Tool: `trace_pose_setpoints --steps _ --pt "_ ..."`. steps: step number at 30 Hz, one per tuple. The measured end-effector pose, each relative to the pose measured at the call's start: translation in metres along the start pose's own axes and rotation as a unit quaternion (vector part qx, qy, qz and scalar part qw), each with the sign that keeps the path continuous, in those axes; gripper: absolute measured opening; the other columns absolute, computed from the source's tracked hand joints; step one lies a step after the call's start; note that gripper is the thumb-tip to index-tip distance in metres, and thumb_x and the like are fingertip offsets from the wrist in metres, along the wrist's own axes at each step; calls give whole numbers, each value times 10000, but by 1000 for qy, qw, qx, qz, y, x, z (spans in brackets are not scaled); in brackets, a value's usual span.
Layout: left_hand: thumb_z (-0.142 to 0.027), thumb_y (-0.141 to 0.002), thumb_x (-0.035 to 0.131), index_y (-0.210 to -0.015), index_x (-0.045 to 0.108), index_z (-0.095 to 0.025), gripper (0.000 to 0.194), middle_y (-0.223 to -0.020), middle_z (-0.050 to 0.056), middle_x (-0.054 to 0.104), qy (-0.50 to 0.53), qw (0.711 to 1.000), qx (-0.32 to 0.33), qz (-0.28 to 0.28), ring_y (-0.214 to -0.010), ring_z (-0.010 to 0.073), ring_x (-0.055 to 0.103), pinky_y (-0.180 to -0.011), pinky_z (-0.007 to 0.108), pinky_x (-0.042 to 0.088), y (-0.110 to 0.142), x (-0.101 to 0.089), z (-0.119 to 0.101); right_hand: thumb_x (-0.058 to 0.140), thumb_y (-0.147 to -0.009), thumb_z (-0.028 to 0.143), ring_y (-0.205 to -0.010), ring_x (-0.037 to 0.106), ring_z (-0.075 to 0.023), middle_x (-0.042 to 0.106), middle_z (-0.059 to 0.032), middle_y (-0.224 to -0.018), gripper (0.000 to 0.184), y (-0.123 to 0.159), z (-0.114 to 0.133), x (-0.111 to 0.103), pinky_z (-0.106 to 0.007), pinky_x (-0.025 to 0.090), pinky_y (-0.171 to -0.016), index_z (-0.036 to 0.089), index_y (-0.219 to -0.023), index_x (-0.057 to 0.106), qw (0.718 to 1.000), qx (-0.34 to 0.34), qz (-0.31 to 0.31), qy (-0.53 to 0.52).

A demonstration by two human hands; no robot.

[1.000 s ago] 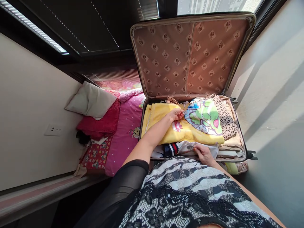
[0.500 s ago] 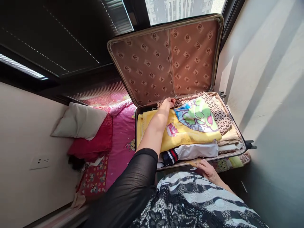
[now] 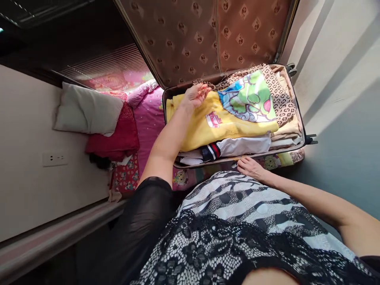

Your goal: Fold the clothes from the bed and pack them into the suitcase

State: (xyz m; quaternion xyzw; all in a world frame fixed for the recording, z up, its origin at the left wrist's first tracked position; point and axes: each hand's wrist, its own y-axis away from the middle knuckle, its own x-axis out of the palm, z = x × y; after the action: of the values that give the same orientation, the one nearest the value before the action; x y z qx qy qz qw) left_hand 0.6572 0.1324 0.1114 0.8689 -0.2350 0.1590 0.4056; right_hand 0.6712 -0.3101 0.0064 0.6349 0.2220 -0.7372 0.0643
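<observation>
An opened suitcase [image 3: 303, 136] holds folded cloth, with its patterned brown lining [image 3: 190, 35] showing inside the raised lid. On top lies a yellow towel [image 3: 196, 126] with a colourful cartoon print. My left hand [image 3: 197, 95] is over the towel's back left part, fingers loosely bent and apart, nothing visible in them. At the front edge, my right hand [image 3: 251, 168] has its fingers closed on the suitcase rim; its thumb side is partly hidden. Below the towel lies a white garment [image 3: 246, 145] with a striped dark cuff. A brown patterned cloth [image 3: 282, 101] lies behind and to the right.
The suitcase rests on bedding with a pink sheet [image 3: 148, 122]. A pale pillow [image 3: 89, 111] and red cloth [image 3: 118, 138] lie to the left. Walls stand close on both sides, with a socket [image 3: 55, 159] on the left one. Suitcase wheels [image 3: 311, 139] stick out right.
My left hand has drawn back from the base of the lid and moved left over the towel, its fingers loosening. My right hand stays at the front rim. The view has tilted downward.
</observation>
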Motion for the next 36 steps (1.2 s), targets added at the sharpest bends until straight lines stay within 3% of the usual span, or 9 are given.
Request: trace_pose_setpoints --steps 6,9,12,16,19,22,25,29,36 --pt "-144 -1164 510 -1011 711 -101 256 -821 65 710 22 997 -53 -49 -599 60 602 -572 125 494 133 -88 24 512 -1088 86 -857 506 -211 669 -108 -912 298 -3 -13 -10 -355 336 -798 147 -904 739 1000 -21 -2 -15" --pt "-153 -1166 475 -972 710 -118 307 -778 43 704 79 993 -43 -83 -563 58 607 -552 134 483 175 -122 48 515 -1086 105 -880 521 -214 683 -119 -955 271 -1 -17 -15 -349 342 -813 153 -944 740 999 -27 22 -32" --pt "-144 -1162 450 -991 716 -123 317 -738 30 698 107 987 -48 -108 -525 60 587 -526 141 464 198 -138 75 540 -1060 94 -839 499 -216 668 -117 -912 251 -11 -13 -7 -349 322 -769 158 -912 732 997 -31 60 -25" --pt "-127 -1110 534 -1122 749 -119 215 -730 31 720 110 987 -64 -97 -531 72 596 -533 153 483 213 -139 105 524 -1031 58 -800 480 -214 646 -116 -887 264 -27 -10 8 -342 335 -735 165 -873 707 996 -1 81 -38" --pt "-144 -1066 613 -1079 751 -123 141 -738 40 739 74 992 -46 -86 -555 76 609 -557 159 496 219 -140 126 497 -1055 84 -773 483 -200 597 -84 -843 286 -24 -18 11 -314 370 -718 186 -838 653 994 60 25 -87" --pt "-184 -1003 708 -972 757 -142 71 -755 39 754 -69 995 27 -70 -561 77 588 -555 170 458 228 -141 156 466 -1107 158 -754 499 -178 571 -53 -832 301 -18 -26 10 -283 398 -701 202 -847 611 980 113 -32 -157" --pt "-182 -936 742 -945 782 -154 50 -727 17 743 -293 955 53 5 -561 94 573 -577 202 440 236 -135 198 448 -1113 171 -739 493 -166 574 -41 -827 301 -17 -28 11 -273 397 -685 205 -859 606 978 99 -39 -178" --pt "-127 -912 708 -1230 812 -166 337 -738 -7 745 -484 866 100 76 -692 155 671 -788 270 538 240 -120 247 452 -1044 80 -749 491 -163 616 -55 -856 275 -19 -29 11 -271 358 -653 190 -887 649 993 35 10 -116" --pt "-107 -956 677 -1161 851 -156 273 -914 73 829 -551 816 154 83 -829 194 745 -907 290 551 229 -106 262 506 -1075 99 -851 551 -182 649 -72 -922 228 -21 -40 -10 -270 383 -708 195 -985 692 994 -47 57 -78"
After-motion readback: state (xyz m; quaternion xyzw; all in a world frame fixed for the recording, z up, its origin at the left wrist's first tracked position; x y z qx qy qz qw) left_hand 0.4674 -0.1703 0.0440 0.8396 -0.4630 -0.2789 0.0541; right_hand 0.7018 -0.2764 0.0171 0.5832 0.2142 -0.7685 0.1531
